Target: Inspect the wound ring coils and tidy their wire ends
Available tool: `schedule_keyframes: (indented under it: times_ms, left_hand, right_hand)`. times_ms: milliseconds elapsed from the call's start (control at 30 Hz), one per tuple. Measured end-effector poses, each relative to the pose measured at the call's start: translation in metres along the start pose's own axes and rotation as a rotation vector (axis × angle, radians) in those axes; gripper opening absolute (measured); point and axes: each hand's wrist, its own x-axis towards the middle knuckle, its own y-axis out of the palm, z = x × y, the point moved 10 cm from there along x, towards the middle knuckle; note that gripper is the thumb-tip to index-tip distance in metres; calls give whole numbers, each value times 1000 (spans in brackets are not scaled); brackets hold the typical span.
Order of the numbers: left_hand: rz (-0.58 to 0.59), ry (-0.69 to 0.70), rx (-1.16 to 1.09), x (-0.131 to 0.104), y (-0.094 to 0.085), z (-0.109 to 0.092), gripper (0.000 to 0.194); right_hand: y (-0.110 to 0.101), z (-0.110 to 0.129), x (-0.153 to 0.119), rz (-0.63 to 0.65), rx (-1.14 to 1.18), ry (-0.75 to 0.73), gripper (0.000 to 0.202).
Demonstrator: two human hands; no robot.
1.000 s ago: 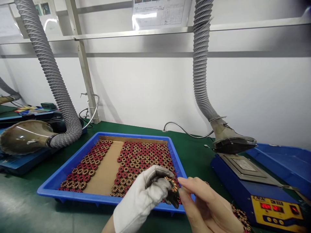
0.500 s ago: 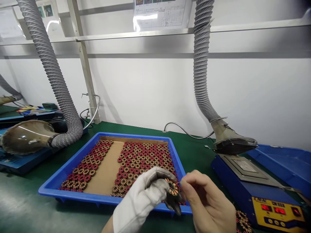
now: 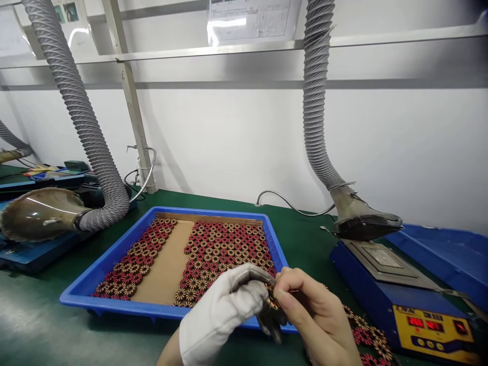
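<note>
So the left hand [image 3: 224,310] is in a white fabric glove with dark, grimy fingertips, and its thumb and fingers are curled closed on a small round ring with copper-coloured windings [image 3: 273,302]. That ring is up off the table, just over the near right corner of a big shallow blue plastic tray [image 3: 114,306]. The right hand [image 3: 318,317] is bare, thumb and index finger pinched together right at the ring's edge. Can't tell if they've got the ring itself or something thin on it, since the fingers cover most of it.

The tray sits on a green tabletop [image 3: 305,234] and has rows of red and copper-coloured wound rings [image 3: 229,249] on brown cardboard [image 3: 163,264], with a bare strip of cardboard between two groups. More loose wound rings [image 3: 371,338] lie to the right of the bare hand, near a blue box-shaped machine with a yellow panel and lit red digits [image 3: 373,290]. A grey ribbed hose [image 3: 316,101] ends in a murky flared nozzle [image 3: 362,221] above the machine's flat metal top.
</note>
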Motion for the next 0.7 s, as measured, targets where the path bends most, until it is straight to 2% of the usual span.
schedule_keyframes:
  times_ms: [133,333,533,700]
  left_hand:
    - [-52,-3,-63,2,-4,3,28]
    - [-45,-2,-141,2,1,4,28]
    - [-64,20,-246,3,2,5,26]
    - [-47,10,-261,3,4,6,21]
  right_hand:
    - [5,4,1,11,-1,-31,31]
    - [6,-10,1,-28,132,74,30]
    - [8,-6,4,-14,130,22,31]
    - [7,-14,2,-49,218,67,28]
